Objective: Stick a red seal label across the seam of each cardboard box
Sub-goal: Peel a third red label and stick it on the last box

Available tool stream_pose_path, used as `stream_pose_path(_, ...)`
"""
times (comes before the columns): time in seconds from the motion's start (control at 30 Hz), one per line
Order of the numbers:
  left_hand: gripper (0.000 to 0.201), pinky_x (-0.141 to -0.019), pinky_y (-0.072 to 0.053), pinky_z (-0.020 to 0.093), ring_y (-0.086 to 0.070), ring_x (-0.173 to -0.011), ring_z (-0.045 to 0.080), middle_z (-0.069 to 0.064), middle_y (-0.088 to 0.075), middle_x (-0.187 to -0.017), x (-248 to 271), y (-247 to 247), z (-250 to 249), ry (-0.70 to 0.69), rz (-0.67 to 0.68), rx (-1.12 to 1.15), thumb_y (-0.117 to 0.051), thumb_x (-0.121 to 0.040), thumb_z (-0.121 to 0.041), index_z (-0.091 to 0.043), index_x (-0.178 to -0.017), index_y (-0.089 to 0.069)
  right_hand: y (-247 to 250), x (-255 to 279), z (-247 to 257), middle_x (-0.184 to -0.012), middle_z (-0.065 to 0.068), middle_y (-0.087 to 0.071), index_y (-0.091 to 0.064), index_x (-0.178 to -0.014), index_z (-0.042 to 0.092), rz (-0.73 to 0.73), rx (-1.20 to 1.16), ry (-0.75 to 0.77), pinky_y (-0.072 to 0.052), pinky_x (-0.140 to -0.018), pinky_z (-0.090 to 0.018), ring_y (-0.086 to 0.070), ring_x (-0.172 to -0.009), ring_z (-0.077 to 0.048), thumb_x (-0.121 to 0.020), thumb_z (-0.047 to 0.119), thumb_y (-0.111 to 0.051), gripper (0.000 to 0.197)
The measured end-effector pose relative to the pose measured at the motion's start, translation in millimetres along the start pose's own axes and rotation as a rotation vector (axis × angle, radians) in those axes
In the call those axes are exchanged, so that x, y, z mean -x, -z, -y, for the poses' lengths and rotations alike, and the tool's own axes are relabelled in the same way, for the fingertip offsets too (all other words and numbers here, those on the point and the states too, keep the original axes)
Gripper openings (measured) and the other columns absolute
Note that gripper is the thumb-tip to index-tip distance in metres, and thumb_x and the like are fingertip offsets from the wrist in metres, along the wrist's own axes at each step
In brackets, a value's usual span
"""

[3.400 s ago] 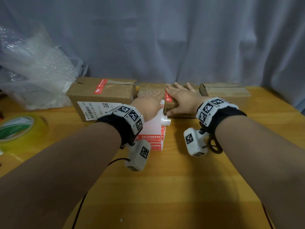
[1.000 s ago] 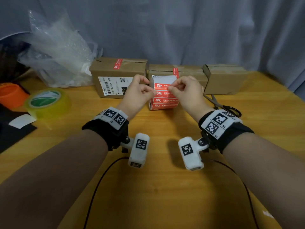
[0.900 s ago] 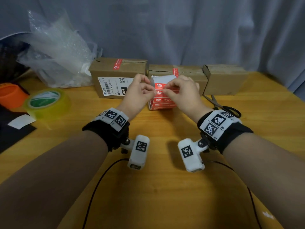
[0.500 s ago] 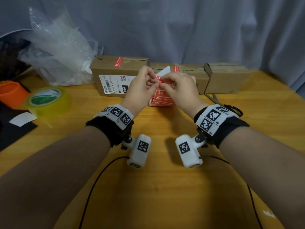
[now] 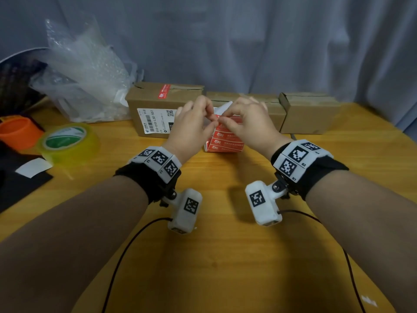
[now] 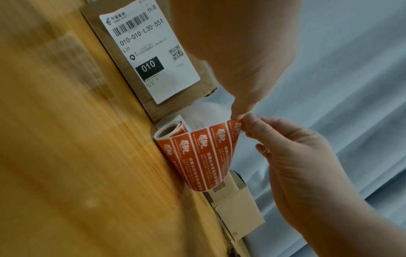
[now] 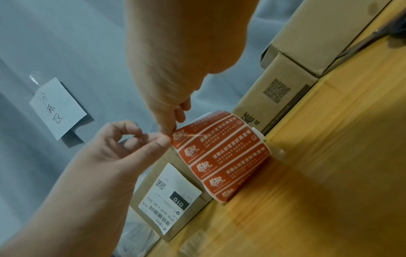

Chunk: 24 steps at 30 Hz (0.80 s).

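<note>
Three cardboard boxes [image 5: 165, 109] stand behind one label roll [image 5: 225, 141], both hands [image 5: 191, 129] pinching it.

I am seeing three cardboard boxes [image 5: 165, 109] sitting in a row along the table's [image 5: 225, 256] back edge, the label roll [image 5: 225, 141] lying just before the middle one, a tape roll [image 5: 68, 141] lying well left, bubble wrap [image 5: 83, 73] sitting behind it.

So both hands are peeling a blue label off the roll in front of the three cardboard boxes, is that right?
Not quite: the labels are red, not blue. The left wrist view shows the roll of labels printed red with white text. The rest holds: the left hand and right hand both pinch the strip's top corner, in front of the three cardboard boxes.
</note>
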<state>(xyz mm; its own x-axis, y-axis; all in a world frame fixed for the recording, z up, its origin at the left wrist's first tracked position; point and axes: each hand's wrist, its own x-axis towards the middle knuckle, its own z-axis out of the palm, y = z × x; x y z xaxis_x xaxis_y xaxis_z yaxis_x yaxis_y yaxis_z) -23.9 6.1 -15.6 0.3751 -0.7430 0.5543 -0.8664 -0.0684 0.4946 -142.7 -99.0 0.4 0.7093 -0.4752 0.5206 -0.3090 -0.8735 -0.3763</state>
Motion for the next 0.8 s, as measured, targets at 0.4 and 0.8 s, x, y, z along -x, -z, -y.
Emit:
stream_pose_path(0.4,0.026,-0.072,-0.050,0.029,-0.064,-0.080,0.013,0.001,-0.069,-0.085,-10,2,5,0.420,0.111,0.307,-0.064,-0.082,-0.011,-0.018,-0.095,-0.043,2,-3,-12,-0.090,-0.001,-0.062,-0.065,-0.080,0.013,-0.162,-0.252,-0.272,-0.048,-0.089,-0.045,-0.059,-0.090,-0.021,-0.085,0.025,-0.059,0.014)
stream_pose_path(0.8,0.010,-0.077,-0.043,0.028,-0.056,-0.090,0.018,0.003,-0.060,-0.092,-11,3,16,0.572,0.233,0.156,-0.067,-0.081,-0.014,-0.009,-0.088,-0.063,27,0,-28,-0.078,0.004,-0.063,-0.055,-0.073,0.025,-0.380,-0.477,-0.466,-0.048,-0.071,-0.026,-0.059,-0.073,-0.011,-0.089,0.021,-0.055,0.016)
